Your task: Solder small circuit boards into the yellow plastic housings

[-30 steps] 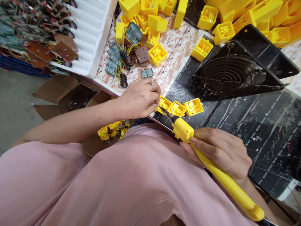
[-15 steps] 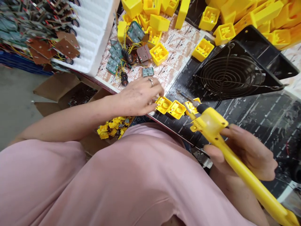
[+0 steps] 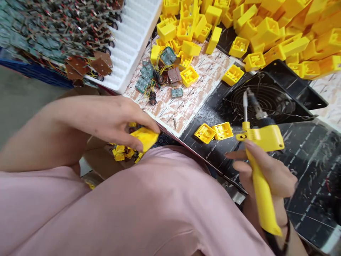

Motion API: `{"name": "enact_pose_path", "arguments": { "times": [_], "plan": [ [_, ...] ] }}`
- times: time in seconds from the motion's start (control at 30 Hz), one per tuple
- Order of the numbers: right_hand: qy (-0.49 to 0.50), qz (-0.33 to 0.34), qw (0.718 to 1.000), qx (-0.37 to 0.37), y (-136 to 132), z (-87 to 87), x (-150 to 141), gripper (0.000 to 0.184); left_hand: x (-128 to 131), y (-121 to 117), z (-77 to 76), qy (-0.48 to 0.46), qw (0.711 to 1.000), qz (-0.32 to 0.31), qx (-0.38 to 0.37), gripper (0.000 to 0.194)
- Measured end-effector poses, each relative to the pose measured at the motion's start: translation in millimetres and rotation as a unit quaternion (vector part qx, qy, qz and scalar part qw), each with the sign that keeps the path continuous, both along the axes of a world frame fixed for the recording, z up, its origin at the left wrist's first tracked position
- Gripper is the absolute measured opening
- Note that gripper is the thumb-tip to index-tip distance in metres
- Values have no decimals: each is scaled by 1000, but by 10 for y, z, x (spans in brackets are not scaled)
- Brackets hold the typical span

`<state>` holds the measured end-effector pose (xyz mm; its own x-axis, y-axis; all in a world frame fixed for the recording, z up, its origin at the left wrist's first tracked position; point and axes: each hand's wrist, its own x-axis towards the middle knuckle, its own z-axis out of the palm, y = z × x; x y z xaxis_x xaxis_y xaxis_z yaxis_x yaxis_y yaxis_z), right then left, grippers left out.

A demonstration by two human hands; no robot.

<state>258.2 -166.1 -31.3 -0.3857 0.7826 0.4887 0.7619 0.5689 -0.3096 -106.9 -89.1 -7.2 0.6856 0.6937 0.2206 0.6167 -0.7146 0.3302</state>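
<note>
My left hand (image 3: 114,121) grips a small yellow plastic housing (image 3: 145,138) off the table edge, above a cardboard box holding several finished yellow parts (image 3: 124,153). My right hand (image 3: 269,174) is wrapped round the yellow handle of a soldering iron (image 3: 259,156), whose metal tip points up in front of the fan grille. Two open yellow housings (image 3: 214,132) lie side by side on the black mat (image 3: 306,153) between my hands.
A black fan (image 3: 269,96) sits behind the iron. A large heap of yellow housings (image 3: 266,28) fills the back. Loose circuit boards with wires (image 3: 160,74) lie on a printed sheet. A white foam tray (image 3: 133,39) with wired boards stands at left.
My left hand picked one housing off the mat and carried it left, off the table edge. My right hand swung the iron from the housings to point upward. The camera tilted.
</note>
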Motion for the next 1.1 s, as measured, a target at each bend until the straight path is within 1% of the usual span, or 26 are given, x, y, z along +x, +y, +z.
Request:
{"name": "enact_pose_path", "arguments": {
  "times": [0.07,0.13,0.2,0.27,0.3,0.33,0.4,0.47,0.5,0.53,0.6,0.63,0.67,0.7,0.73,0.8,0.87,0.9,0.93,1.0,1.1],
  "plan": [
    [-14,27,999,32,124,86,-130,42,86,168,-47,-6,1000,25,15,37],
    [-40,60,996,50,254,109,-246,30,235,407,-194,-8,998,49,26,33],
    [-75,83,992,57,365,73,-338,28,348,646,-363,-7,996,76,38,27],
    [-92,91,991,46,438,7,-402,27,366,833,-452,3,993,106,57,26],
    [-93,92,991,36,460,-27,-426,23,342,896,-447,5,991,116,70,27],
    [-90,94,991,26,475,-58,-448,20,305,936,-410,-5,989,120,84,28],
    [-75,98,992,20,496,-103,-490,21,221,940,-276,-63,986,109,113,27],
    [-54,94,994,17,517,-130,-531,25,158,853,-170,-139,978,78,132,21],
    [-42,93,995,13,528,-140,-548,27,136,785,-161,-162,974,48,149,19],
    [-34,94,995,9,539,-148,-561,28,116,709,-188,-171,970,4,173,18],
    [-28,99,995,1,551,-160,-566,29,69,556,-325,-144,960,-106,215,20],
    [-27,102,994,-1,552,-160,-558,31,39,487,-408,-118,958,-152,215,23],
    [-27,105,994,0,548,-156,-543,33,7,428,-480,-89,960,-178,199,25],
    [-27,105,994,0,540,-146,-525,36,-22,379,-528,-60,967,-179,170,27],
    [-25,103,994,1,530,-131,-506,40,-43,342,-546,-37,978,-156,137,28],
    [-22,94,995,9,501,-84,-473,44,-40,300,-502,-10,994,-62,88,27],
    [-9,83,996,25,459,-17,-455,45,29,293,-405,1,998,46,49,33],
    [2,78,996,32,430,24,-449,45,83,298,-362,5,996,89,28,38],
    [14,73,997,38,396,68,-442,44,146,306,-330,10,993,118,4,42],
    [32,62,997,35,314,158,-420,42,273,325,-304,14,988,143,-49,48],
    [28,46,998,15,191,255,-364,37,421,338,-330,-7,982,148,-121,39]
  ]
}}
